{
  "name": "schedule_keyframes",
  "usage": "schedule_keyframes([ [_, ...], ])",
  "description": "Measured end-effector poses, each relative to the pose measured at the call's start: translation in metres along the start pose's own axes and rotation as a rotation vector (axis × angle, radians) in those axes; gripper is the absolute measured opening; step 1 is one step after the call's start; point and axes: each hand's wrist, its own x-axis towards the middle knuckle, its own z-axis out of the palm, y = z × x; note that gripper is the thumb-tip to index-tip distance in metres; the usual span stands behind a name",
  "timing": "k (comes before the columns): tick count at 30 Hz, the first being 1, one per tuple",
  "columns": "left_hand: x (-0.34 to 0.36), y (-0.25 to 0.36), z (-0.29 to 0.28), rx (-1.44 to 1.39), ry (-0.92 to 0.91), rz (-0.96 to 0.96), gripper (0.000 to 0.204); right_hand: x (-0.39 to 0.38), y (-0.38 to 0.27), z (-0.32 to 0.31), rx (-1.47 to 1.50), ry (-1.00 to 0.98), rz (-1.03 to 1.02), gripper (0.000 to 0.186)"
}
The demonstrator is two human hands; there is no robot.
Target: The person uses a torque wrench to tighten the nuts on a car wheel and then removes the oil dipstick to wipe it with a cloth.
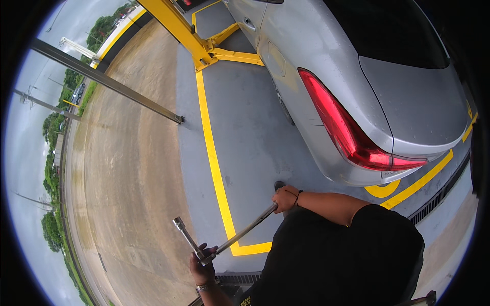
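Note:
A long chrome socket wrench [246,231] slants across in front of me, its head at the lower left and its handle up to the right. My right hand [286,198] is wrapped round the handle end, close to my body. At the head, my left hand [203,273] closes round the joint from below. From that joint an extension bar [189,238] sticks out up and to the left, with a socket [177,222] at its tip. Nothing touches the socket. The rear corner of a silver car [311,135] stands beyond my right hand, apart from the tool.
A yellow lift post [176,25] with low arms [237,56] stands beside the car. A metal pole [109,79] meets the grey floor's edge on the left. Yellow lines [212,153] mark the floor. A drain grate [441,191] runs behind the car.

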Motion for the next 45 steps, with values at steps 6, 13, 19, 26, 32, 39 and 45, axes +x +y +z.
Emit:
schedule_keyframes([
  [6, 0.298, -0.024, 0.037, 0.189, 0.163, -0.293, 0.017, 0.084, 0.085, -0.052, 0.090, 0.045, 0.422, 0.047],
  [13, 0.529, -0.080, 0.130, 1.357, 0.053, 0.065, 0.029, 0.103, 0.125, -0.134, 0.117, 0.107, 0.782, 0.061],
  [19, 0.715, -0.199, 0.177, 1.114, -0.575, -0.296, 0.041, 0.150, 0.168, -0.116, 0.449, -0.051, 1.004, 0.081],
  [26, 0.856, -0.361, 0.257, 1.380, -1.097, -0.380, 0.038, 0.229, 0.210, -0.089, 0.597, -0.057, 1.312, 0.076],
  [32, 0.939, -0.475, 0.368, 1.588, -1.050, -0.031, 0.029, 0.312, 0.295, -0.080, 0.796, 0.203, 1.238, 0.052],
  [39, 0.986, -0.542, 0.439, 1.418, -0.900, 0.080, 0.022, 0.344, 0.381, -0.065, 0.704, 0.276, 1.273, 0.047],
  [45, 0.970, -0.567, 0.444, 1.459, -0.916, 0.194, 0.019, 0.353, 0.367, -0.056, 0.777, 0.369, 1.329, 0.040],
])
